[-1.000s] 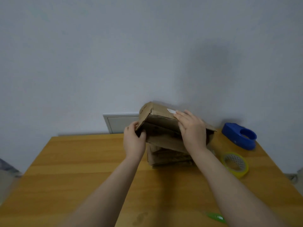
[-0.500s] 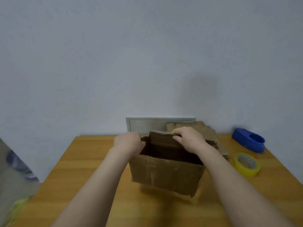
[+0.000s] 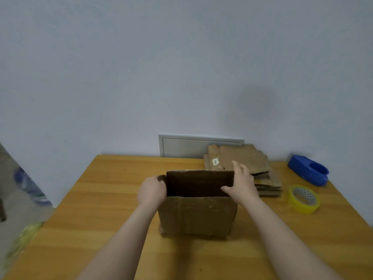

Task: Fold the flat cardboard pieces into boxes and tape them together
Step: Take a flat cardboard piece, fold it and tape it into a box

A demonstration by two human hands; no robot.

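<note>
Open-topped box (image 3: 196,215) upright mid table (image 3: 101,199), L hand (image 3: 151,190) fingers curled round its left wall, R hand (image 3: 241,184) clasping right wall w/ thumb inside; beyond-right: flat cardboard stack (image 3: 242,160), yellow tape roll (image 3: 304,199), blue dispenser (image 3: 308,172).

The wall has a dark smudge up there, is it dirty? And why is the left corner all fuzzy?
Head view: the dark patch on the wall looks like a soft shadow, probably not dirt; head view: the area left of the table is blurred and smeary, while the open box, left hand and right hand look fairly sharp.
</note>
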